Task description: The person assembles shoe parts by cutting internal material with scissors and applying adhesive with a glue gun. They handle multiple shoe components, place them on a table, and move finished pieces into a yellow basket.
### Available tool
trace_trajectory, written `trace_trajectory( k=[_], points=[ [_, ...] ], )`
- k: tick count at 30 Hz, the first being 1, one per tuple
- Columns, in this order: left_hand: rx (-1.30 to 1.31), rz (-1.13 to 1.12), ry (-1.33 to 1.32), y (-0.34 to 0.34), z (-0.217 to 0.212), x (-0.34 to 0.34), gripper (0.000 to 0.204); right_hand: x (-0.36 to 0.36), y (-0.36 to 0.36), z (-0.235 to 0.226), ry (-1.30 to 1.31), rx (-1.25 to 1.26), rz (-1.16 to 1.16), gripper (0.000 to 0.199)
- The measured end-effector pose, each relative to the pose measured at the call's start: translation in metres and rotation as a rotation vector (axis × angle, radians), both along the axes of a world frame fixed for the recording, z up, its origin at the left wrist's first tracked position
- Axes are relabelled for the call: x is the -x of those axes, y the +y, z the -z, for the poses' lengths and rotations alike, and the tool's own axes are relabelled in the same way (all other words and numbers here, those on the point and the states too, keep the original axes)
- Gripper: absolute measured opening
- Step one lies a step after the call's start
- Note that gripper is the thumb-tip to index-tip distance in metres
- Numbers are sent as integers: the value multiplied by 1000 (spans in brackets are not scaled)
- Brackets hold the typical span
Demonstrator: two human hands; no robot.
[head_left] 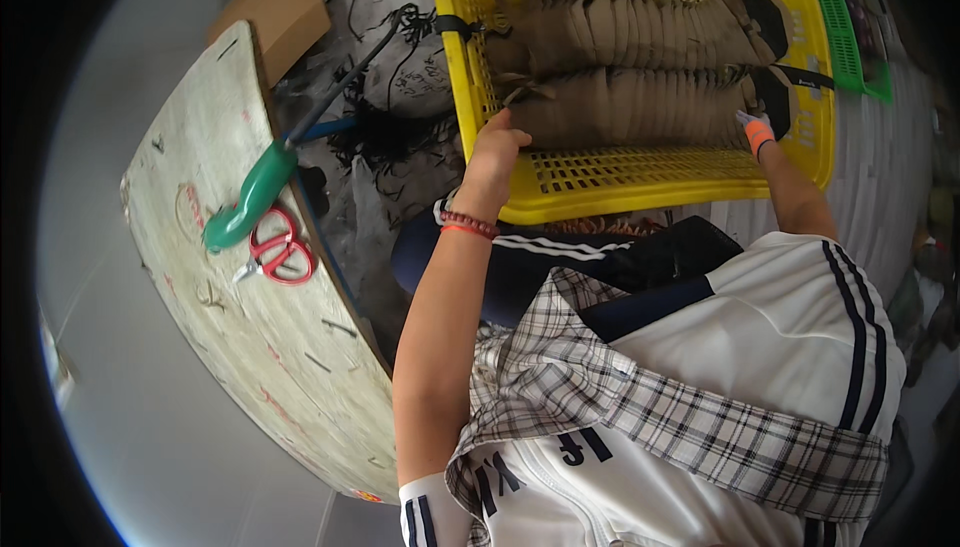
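Note:
A yellow plastic basket stands in front of me, holding two long rows of brown fabric pieces packed side by side. My left hand grips the left end of the nearer row, its thumb showing and its other fingers partly hidden. At the opposite end of that row, my right hand, with an orange and pale covering, is closed against the pieces by a dark end part. The farther row lies just behind, touched by neither hand.
To the left is a worn pale board bearing red-handled scissors and a green-handled tool. A cardboard box sits behind it. Dark scraps and threads litter the floor. A green basket stands at the far right.

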State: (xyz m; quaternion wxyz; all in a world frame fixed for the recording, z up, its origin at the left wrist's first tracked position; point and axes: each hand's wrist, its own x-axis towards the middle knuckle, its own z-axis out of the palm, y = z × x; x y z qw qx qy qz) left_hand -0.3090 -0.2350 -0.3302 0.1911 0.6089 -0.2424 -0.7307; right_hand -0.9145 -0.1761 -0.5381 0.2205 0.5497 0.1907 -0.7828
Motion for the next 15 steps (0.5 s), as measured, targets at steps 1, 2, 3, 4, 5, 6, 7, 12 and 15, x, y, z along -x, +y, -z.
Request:
trace_trajectory(
  k=[1,2,3,4,5,6,7,12,15],
  points=[
    [-36,-6,-25,-16,-5,4,70,8,-14,12,-5,-22,-152,79],
    [-85,-8,-7,-20,4,8,71,27,-16,18,32,-61,-300,75],
    [-130,-8,-27,-25,14,10,71,28,-17,32,29,-93,-446,71],
    [-169,4,-42,-28,26,14,75,31,-14,41,-4,-37,-247,68],
    [-202,-15,-71,-31,34,14,76,20,-26,47,-46,22,-64,66],
    [-234,-30,-107,-35,40,17,77,7,-37,54,-93,81,127,63],
    [-268,-49,-143,-36,46,17,78,-9,-47,59,-140,132,314,61],
    [-370,8,-211,-50,90,41,75,23,-35,63,-36,-92,-557,54],
    [-503,-45,-237,-51,149,41,72,-1,-56,45,-20,-140,-370,55]
  ],
)
